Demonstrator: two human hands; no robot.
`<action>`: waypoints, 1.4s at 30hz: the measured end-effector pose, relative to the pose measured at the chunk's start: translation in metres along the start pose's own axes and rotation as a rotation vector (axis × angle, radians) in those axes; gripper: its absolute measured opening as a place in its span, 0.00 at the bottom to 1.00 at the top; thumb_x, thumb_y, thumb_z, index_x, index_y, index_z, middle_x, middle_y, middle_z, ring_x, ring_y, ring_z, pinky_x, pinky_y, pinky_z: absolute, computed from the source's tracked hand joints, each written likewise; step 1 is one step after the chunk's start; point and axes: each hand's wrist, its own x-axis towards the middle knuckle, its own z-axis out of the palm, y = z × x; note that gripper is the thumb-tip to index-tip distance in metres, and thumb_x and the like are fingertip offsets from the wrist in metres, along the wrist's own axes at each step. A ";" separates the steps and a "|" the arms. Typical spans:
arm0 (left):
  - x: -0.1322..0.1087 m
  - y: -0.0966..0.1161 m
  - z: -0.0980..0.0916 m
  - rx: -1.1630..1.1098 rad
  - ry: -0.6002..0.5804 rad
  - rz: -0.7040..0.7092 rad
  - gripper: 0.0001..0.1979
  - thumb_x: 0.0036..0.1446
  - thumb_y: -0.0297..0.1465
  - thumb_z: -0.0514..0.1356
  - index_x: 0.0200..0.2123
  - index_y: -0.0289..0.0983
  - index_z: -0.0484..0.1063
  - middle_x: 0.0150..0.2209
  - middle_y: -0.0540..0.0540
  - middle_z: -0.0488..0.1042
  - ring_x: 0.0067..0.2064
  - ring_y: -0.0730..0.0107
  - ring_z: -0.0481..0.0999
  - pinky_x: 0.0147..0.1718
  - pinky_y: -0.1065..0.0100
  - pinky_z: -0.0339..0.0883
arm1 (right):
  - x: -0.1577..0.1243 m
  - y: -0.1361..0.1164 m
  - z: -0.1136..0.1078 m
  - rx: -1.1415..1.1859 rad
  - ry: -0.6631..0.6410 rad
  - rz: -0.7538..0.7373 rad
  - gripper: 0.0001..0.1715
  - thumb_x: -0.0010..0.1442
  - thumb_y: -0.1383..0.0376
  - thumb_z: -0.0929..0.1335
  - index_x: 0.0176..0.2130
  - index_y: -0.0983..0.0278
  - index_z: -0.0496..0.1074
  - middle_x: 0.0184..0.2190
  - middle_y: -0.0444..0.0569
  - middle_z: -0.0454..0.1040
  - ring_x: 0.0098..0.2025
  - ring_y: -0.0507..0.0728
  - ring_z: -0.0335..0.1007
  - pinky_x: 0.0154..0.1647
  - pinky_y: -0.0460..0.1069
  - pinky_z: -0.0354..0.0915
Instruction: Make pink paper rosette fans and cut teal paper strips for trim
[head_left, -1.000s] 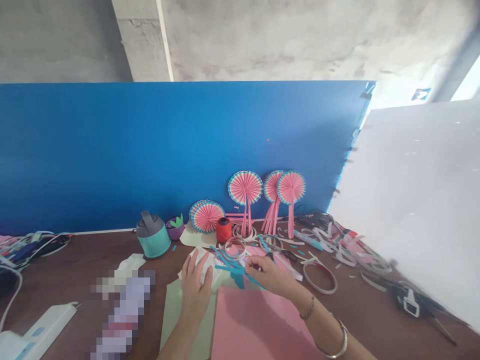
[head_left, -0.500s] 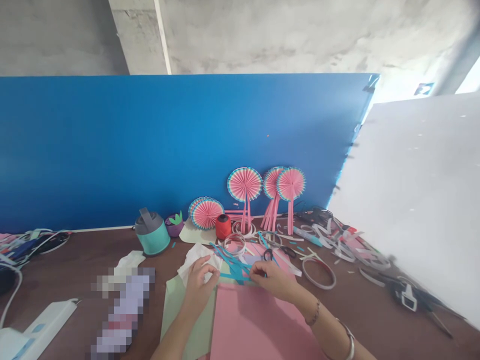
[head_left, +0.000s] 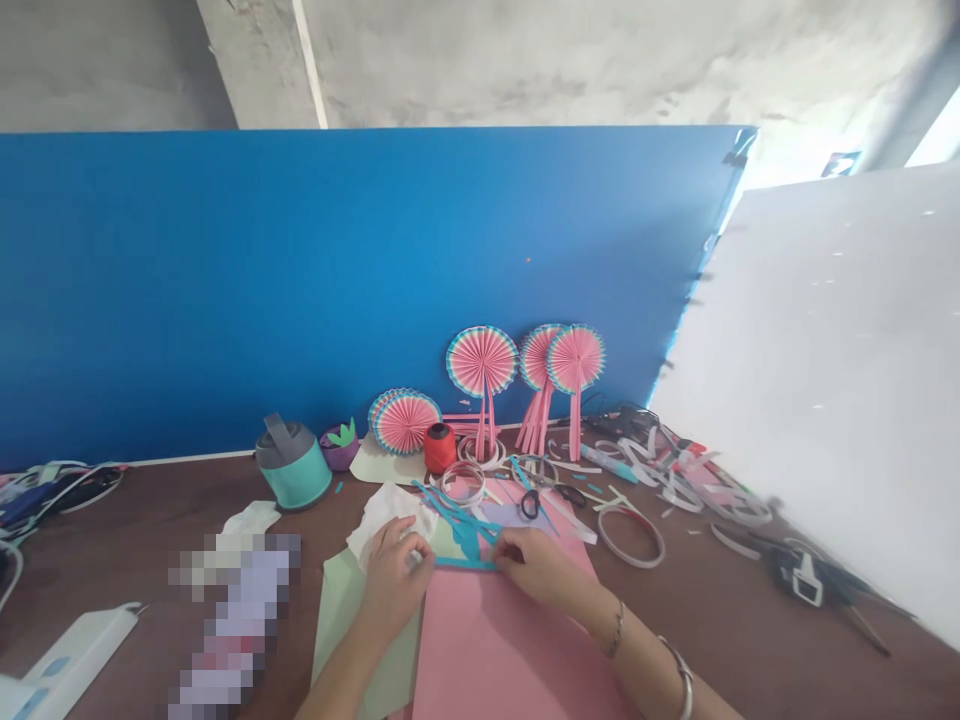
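Observation:
A narrow blue paper strip [head_left: 466, 565] stretches along the top edge of a pink sheet [head_left: 510, 640]. My left hand [head_left: 397, 575] pinches its left end, and my right hand [head_left: 532, 565] pinches the right end. Under the pink sheet and to its left lies a pale green sheet [head_left: 341, 620]. Crumpled white tissue [head_left: 386, 510] is just behind my left hand. More loose blue strips [head_left: 450, 508] are heaped beyond the strip, next to the scissors' dark handle [head_left: 530, 503].
Pleated pink paper fans [head_left: 482, 361] lean on the blue partition [head_left: 300, 280]. Behind the sheets are a red thread spool [head_left: 439, 448] and tape rolls [head_left: 463, 483]. A teal container [head_left: 296, 475] and power strip [head_left: 82, 650] stand left; a tape ring [head_left: 631, 537] lies right.
The blue strip has come down onto the top edge of the pink sheet and now lies straight between my hands. The whole view has shifted slightly.

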 end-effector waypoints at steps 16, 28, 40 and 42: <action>-0.002 -0.014 0.008 0.415 -0.053 0.102 0.08 0.50 0.26 0.55 0.23 0.39 0.72 0.50 0.39 0.72 0.58 0.50 0.67 0.54 0.51 0.61 | -0.004 -0.003 0.000 -0.059 -0.006 0.030 0.17 0.49 0.76 0.63 0.35 0.65 0.77 0.30 0.47 0.79 0.30 0.53 0.72 0.29 0.44 0.58; -0.001 -0.019 0.010 0.421 -0.061 0.109 0.07 0.50 0.25 0.56 0.23 0.38 0.71 0.48 0.39 0.73 0.58 0.51 0.66 0.54 0.53 0.61 | -0.003 -0.003 0.001 -0.086 -0.003 0.037 0.18 0.49 0.77 0.63 0.35 0.65 0.77 0.31 0.48 0.79 0.31 0.54 0.72 0.30 0.44 0.58; -0.002 -0.021 0.012 0.427 -0.036 0.146 0.08 0.50 0.25 0.55 0.23 0.39 0.70 0.47 0.40 0.73 0.57 0.51 0.67 0.53 0.52 0.62 | -0.004 -0.007 0.000 -0.096 -0.009 0.047 0.18 0.49 0.77 0.63 0.35 0.64 0.77 0.32 0.48 0.79 0.32 0.54 0.73 0.32 0.45 0.60; -0.002 -0.022 0.012 0.426 -0.039 0.143 0.07 0.50 0.26 0.55 0.23 0.39 0.70 0.47 0.40 0.73 0.57 0.51 0.67 0.53 0.52 0.62 | -0.004 -0.009 -0.001 -0.087 -0.013 0.057 0.17 0.50 0.76 0.63 0.36 0.65 0.77 0.31 0.48 0.79 0.32 0.54 0.72 0.31 0.45 0.59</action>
